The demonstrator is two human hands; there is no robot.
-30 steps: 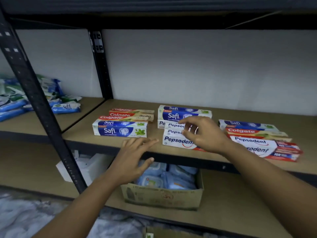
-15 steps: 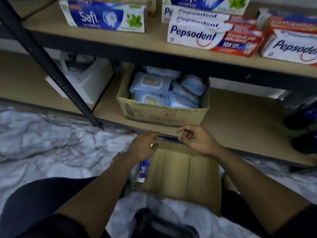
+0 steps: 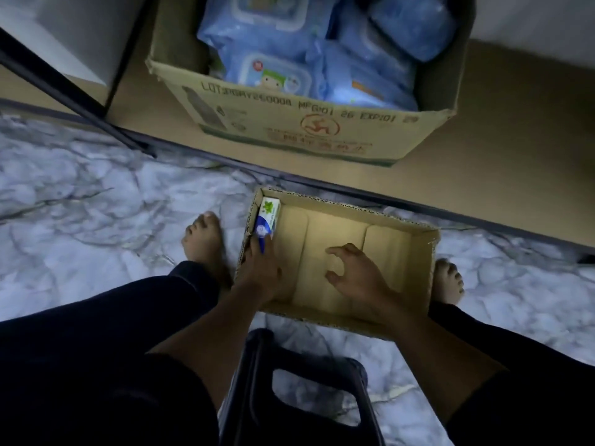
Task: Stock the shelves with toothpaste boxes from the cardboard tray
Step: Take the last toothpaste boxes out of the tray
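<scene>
my left hand (image 3: 257, 273) grips the near end of the box (image 3: 268, 218), which lies along the tray (image 3: 418, 262) wall at 9 o'clock. my right hand (image 3: 359, 273) hovers mid-tray, fingers loosely curled, empty.

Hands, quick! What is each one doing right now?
Left hand: holding the toothpaste box in the cardboard tray.
Right hand: open, fingers loosely curled, holding nothing.

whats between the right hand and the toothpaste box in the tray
Only bare floor of the brown cardboard tray, in the head view, between the right hand and the blue-and-white toothpaste box.
</scene>
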